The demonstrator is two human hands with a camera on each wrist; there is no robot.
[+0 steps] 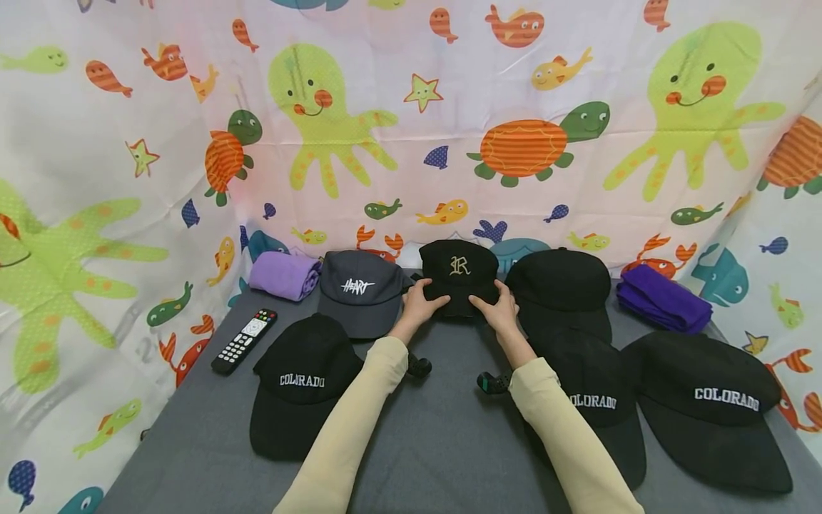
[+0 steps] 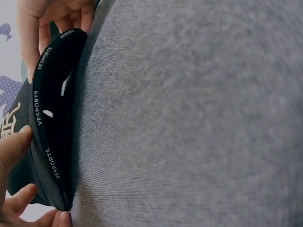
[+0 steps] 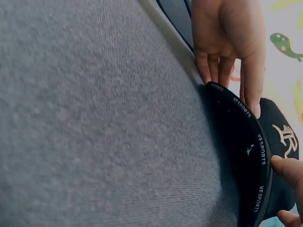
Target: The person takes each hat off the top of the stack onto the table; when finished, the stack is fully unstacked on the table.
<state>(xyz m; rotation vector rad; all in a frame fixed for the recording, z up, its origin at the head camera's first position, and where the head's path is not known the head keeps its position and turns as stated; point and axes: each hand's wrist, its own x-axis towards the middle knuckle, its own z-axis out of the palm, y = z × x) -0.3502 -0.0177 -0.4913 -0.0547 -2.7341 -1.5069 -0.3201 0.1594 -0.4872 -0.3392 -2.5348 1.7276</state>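
Observation:
A black cap (image 1: 443, 263) with a gold letter R stands at the back middle of the grey table, its brim toward me. The left hand (image 1: 419, 307) grips the brim at its left side, thumb on top. On the opposite side the right hand (image 1: 502, 312) holds it in the same way. Both wrist views show the brim's underside edge (image 2: 39, 101) with VESPORTS lettering, close above the cloth. In the right wrist view the left hand (image 3: 232, 33) has its fingertips at the brim's far end. The cap's back is hidden.
Left of it sit a dark grey HEART cap (image 1: 359, 307), a lilac folded cloth (image 1: 282, 275), a remote control (image 1: 244, 343) and a black COLORADO cap (image 1: 302, 414). To the right are a plain black cap (image 1: 559, 278), two COLORADO caps (image 1: 713, 364) and a purple cloth (image 1: 664, 296).

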